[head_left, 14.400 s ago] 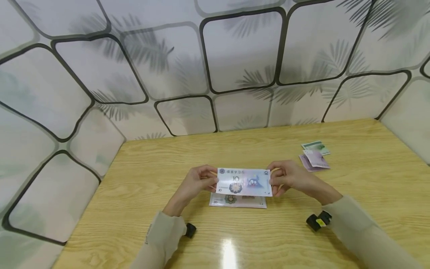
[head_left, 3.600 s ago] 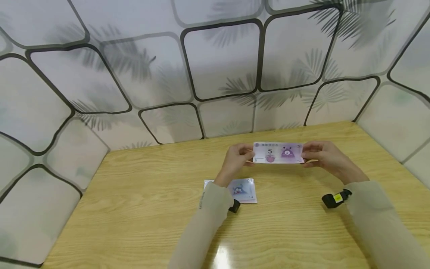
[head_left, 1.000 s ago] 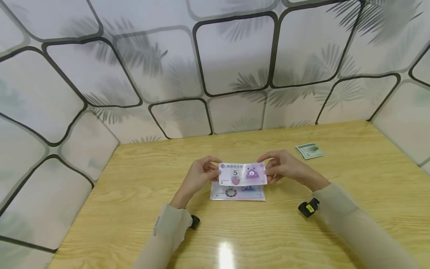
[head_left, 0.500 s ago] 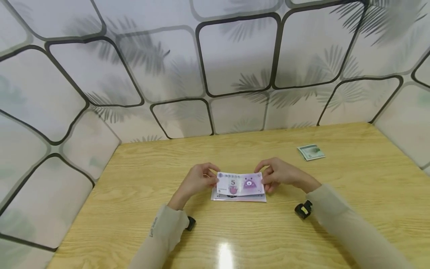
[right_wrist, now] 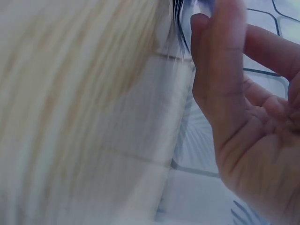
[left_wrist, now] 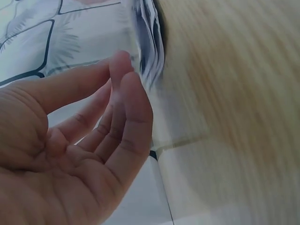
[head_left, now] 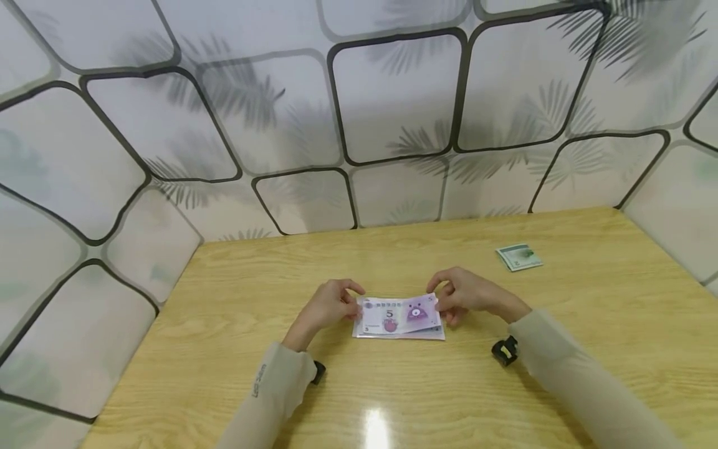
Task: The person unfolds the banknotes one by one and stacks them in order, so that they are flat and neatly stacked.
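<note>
A purple play banknote [head_left: 402, 315] printed with a 5 and a cartoon figure lies over a stack of other play notes [head_left: 359, 332] on the table. Its left part is nearly flat on the stack, while its right end tilts up. My right hand [head_left: 464, 293] pinches that raised right end between thumb and fingers. At the left end, my left hand [head_left: 328, 307] has its fingertips right at the note's edge. In the left wrist view the loosely bent fingers [left_wrist: 136, 112] stand beside the layered edges of the stack [left_wrist: 151, 42], with no paper showing between them.
A folded green note [head_left: 519, 257] lies at the back right of the wooden table [head_left: 252, 399]. A patterned wall covering [head_left: 398, 100] rises behind the table and along both sides. A black wrist camera [head_left: 505, 351] sits at the right cuff.
The 5 note has come down from above the stack onto it. Earlier it was lifted from the back right, where folded purple and green notes lay. The left fingers have loosened.
</note>
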